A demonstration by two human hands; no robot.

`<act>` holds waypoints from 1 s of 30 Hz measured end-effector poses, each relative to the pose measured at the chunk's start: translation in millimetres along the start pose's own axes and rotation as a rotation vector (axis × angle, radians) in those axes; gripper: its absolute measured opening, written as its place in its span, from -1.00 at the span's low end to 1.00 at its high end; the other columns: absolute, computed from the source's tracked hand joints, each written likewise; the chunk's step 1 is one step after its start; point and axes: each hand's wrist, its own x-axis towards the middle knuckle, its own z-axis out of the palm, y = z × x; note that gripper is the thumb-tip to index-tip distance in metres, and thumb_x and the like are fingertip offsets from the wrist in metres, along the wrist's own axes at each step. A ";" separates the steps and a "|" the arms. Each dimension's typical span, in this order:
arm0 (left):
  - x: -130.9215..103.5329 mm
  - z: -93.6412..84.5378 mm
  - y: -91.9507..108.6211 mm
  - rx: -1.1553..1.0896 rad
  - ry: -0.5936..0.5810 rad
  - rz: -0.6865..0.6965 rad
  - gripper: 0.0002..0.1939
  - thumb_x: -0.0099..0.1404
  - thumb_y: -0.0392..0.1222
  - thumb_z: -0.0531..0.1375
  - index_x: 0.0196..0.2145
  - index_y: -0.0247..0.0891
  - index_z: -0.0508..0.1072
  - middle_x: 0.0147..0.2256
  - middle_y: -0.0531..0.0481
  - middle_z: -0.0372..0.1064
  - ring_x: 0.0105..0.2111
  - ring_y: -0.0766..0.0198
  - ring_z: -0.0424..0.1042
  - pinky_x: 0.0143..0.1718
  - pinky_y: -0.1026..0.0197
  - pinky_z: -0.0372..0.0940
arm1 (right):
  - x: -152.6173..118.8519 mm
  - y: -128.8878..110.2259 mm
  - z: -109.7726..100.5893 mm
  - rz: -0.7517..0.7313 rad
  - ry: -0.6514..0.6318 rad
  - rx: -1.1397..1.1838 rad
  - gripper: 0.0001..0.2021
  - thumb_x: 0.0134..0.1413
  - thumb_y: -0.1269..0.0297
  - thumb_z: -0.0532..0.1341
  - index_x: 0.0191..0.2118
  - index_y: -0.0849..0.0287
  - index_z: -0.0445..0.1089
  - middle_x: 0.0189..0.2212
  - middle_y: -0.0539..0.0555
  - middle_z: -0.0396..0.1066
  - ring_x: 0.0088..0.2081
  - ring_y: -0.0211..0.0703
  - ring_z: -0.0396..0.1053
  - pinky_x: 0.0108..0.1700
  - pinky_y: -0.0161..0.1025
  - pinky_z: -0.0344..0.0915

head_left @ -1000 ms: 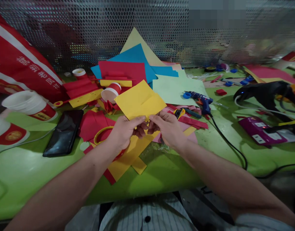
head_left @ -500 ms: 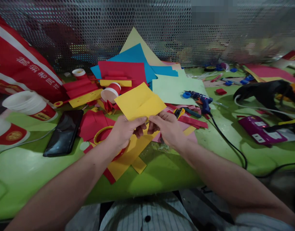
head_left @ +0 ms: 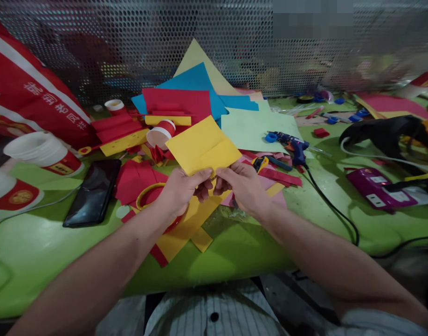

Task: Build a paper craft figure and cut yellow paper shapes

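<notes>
Between both hands a creased yellow paper (head_left: 203, 144) is held up by its near corner. My left hand (head_left: 189, 186) pinches it with thumb and bent fingers. Close beside it, my right hand (head_left: 238, 184) grips the same corner in a similar pinch. The two thumbs nearly meet. Beneath the hands lie more yellow paper (head_left: 186, 233) and a roll of tape with a yellow rim (head_left: 141, 198), partly hidden by my left wrist. A red-and-white paper cup (head_left: 160, 135) lies on its side just beyond the held sheet.
A black phone (head_left: 92, 193) and stacked paper cups (head_left: 42, 151) stand left. Red (head_left: 175, 100), blue and pale green sheets (head_left: 259, 126) lie behind. A glue gun (head_left: 296, 147) with its cable and a purple power strip (head_left: 378, 189) sit right on the green table (head_left: 242, 252).
The far edge of the held yellow paper has risen slightly. Both hands keep nearly the same place and grip.
</notes>
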 end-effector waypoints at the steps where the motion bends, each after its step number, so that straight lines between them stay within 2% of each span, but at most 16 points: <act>1: -0.2 0.1 -0.2 -0.003 -0.002 -0.001 -0.83 0.04 -0.19 0.25 -0.58 -0.31 0.37 -0.67 0.08 0.27 -0.73 0.41 0.24 -0.72 0.32 0.11 | 0.1 0.0 -0.1 0.003 -0.005 0.003 -0.78 -0.17 0.32 0.18 -0.73 0.19 0.26 -0.80 -0.07 0.26 -0.71 -0.40 0.21 -0.60 -0.39 0.23; 9: -1.6 0.9 -0.4 0.008 0.013 -0.023 -0.81 0.07 -0.18 0.24 -0.59 -0.32 0.37 -0.67 0.06 0.27 -0.73 0.41 0.24 -0.71 0.32 0.13 | -1.1 -0.2 -2.2 0.003 -0.037 0.002 -0.83 -0.22 0.34 0.18 -0.71 0.19 0.28 -0.79 -0.09 0.25 -0.71 -0.40 0.21 -0.61 -0.39 0.22; 16: -0.9 1.4 0.2 -0.012 -0.006 -0.024 -0.84 0.04 -0.16 0.26 -0.51 -0.31 0.40 -0.64 0.06 0.32 -0.73 0.41 0.24 -0.71 0.32 0.13 | 1.0 0.1 -2.5 -0.016 0.007 -0.020 -0.81 -0.18 0.31 0.19 -0.70 0.19 0.26 -0.80 -0.11 0.22 -0.71 -0.41 0.20 -0.60 -0.39 0.22; 30: -0.8 0.9 -0.3 -0.051 -0.004 -0.029 -0.85 0.02 -0.18 0.28 -0.51 -0.33 0.42 -0.64 0.06 0.33 -0.73 0.42 0.24 -0.73 0.33 0.12 | 0.5 -2.0 -1.3 0.009 0.034 -0.055 -0.79 -0.15 0.39 0.15 -0.71 0.20 0.26 -0.78 -0.08 0.26 -0.70 -0.40 0.22 -0.58 -0.38 0.24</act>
